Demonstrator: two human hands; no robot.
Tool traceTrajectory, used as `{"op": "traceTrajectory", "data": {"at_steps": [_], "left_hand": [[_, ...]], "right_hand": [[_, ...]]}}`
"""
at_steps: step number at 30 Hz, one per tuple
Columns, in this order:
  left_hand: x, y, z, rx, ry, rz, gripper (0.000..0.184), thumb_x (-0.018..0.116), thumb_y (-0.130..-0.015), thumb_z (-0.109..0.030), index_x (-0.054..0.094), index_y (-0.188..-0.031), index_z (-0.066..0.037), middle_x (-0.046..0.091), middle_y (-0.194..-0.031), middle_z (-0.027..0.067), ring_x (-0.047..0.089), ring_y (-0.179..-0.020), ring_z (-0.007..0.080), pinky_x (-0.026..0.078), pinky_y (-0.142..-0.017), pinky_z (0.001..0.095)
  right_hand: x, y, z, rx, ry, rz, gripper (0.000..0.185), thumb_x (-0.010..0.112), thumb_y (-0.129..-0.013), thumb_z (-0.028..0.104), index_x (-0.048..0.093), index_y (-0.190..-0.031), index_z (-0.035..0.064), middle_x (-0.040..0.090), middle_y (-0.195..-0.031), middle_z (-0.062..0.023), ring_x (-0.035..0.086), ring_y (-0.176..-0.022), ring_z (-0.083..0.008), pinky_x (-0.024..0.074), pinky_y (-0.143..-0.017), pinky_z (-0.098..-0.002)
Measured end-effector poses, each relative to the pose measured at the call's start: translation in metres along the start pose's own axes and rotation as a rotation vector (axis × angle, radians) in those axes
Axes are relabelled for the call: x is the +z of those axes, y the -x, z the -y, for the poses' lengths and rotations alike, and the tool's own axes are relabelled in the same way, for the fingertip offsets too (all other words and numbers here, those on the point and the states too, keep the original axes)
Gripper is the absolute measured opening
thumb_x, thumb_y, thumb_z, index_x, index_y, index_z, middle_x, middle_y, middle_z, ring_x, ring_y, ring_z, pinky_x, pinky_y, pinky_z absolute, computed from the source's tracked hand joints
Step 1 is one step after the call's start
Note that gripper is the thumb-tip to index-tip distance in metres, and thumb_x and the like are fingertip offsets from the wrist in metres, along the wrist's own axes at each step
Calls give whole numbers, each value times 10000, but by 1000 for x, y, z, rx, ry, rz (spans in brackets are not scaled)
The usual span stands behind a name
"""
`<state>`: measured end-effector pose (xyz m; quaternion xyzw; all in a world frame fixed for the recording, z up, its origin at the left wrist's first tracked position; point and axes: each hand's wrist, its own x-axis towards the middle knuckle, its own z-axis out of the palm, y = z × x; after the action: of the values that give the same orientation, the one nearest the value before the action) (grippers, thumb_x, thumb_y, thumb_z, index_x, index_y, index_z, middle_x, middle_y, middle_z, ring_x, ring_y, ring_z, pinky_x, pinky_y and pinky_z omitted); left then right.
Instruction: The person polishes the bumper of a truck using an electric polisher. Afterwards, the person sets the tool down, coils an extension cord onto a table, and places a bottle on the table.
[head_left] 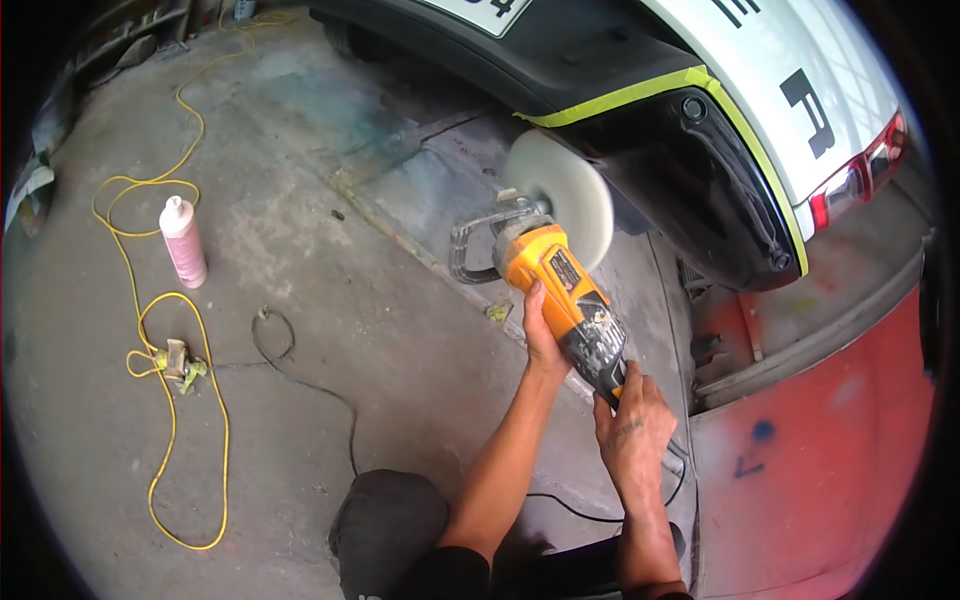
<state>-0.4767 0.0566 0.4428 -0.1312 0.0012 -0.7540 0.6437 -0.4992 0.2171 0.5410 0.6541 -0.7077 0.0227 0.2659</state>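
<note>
A yellow and black car polisher (572,300) is held in both my hands, its body slanting up and to the left. My left hand (543,335) wraps the underside of its middle. Around the rear grip my right hand (637,418) is closed, with part of the grip hidden by the fingers. A black loop handle (474,243) sticks out left of the polisher's head. The round white polishing pad (587,195) sits close to the glossy black bumper corner (680,175); I cannot tell whether they touch. Yellow-green masking tape (640,97) borders that corner.
A pink bottle with a white cap (183,245) stands on the concrete floor (270,430). A yellow extension cord (225,440) loops on the left, by a taped socket box (178,362). A black cable (350,415) runs toward me. On the right lies a red painted panel (820,470), below the tail light (850,185).
</note>
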Motion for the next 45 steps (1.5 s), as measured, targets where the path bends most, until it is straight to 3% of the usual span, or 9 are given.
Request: {"op": "traceTrajectory", "data": {"at_steps": [10,12,16,26,28,34,38,39,45], "left_hand": [[0,-8,-3,21,56,6,599,449,-986,-576,528,-1256,-48,673,-1008,174,698,-855,332,593,-780,463],[3,-10,-1,29,59,-72,656,404,-955,-638,558,-1207,-53,657,-966,173,691,-784,336,596,-674,467],[13,3,16,20,37,-41,721,402,-941,-684,553,-1211,-33,640,-990,152,675,-806,310,598,-665,453],[18,59,121,-338,139,-7,711,371,-982,-671,571,-1245,-41,685,-1066,158,688,-985,330,582,-863,466],[16,74,145,-484,201,-25,618,483,-988,-632,527,-1305,-104,677,-1135,129,684,-1019,297,569,-912,464],[16,129,205,-642,148,24,589,554,-998,-574,510,-1358,-109,610,-1263,51,594,-1182,215,490,-1033,424],[47,142,197,-453,-72,147,561,660,-996,-402,466,-1409,-76,564,-1298,60,532,-1235,190,445,-1067,385],[53,139,192,-373,-120,120,532,711,-975,-273,481,-1386,-25,585,-1261,82,565,-1185,184,461,-1041,364],[103,125,138,-30,-644,111,420,734,-935,-93,539,-1269,70,656,-1159,123,664,-974,163,563,-864,321]], "right_hand": [[-6,-7,6,-52,4,-47,630,828,-733,120,567,-1277,-62,629,-914,-152,664,-795,-327,543,-687,-417],[-6,-5,5,-42,17,-55,625,825,-733,120,566,-1272,-63,626,-907,-148,662,-788,-323,543,-687,-413],[-16,5,-10,-42,33,-46,597,815,-729,129,573,-1239,-64,622,-882,-136,660,-770,-315,540,-678,-408],[-44,55,-103,41,196,-37,525,814,-691,122,595,-1149,-13,619,-856,-132,662,-767,-312,536,-688,-422],[-50,70,-122,79,187,-9,533,815,-688,114,594,-1158,-5,619,-860,-131,662,-775,-314,535,-699,-425],[-70,124,-184,206,209,-17,639,855,-619,134,612,-1197,10,618,-835,-105,647,-762,-317,513,-664,-433],[-55,137,-230,231,-36,-107,576,836,-610,128,657,-1142,0,665,-841,-148,669,-733,-341,523,-654,-433],[-44,136,-235,220,-148,-157,541,830,-608,128,676,-1108,-8,681,-840,-172,678,-721,-354,532,-655,-431],[27,113,-219,317,-609,-159,379,789,-662,151,676,-969,-40,661,-742,-212,657,-632,-317,522,-623,-394]]}}
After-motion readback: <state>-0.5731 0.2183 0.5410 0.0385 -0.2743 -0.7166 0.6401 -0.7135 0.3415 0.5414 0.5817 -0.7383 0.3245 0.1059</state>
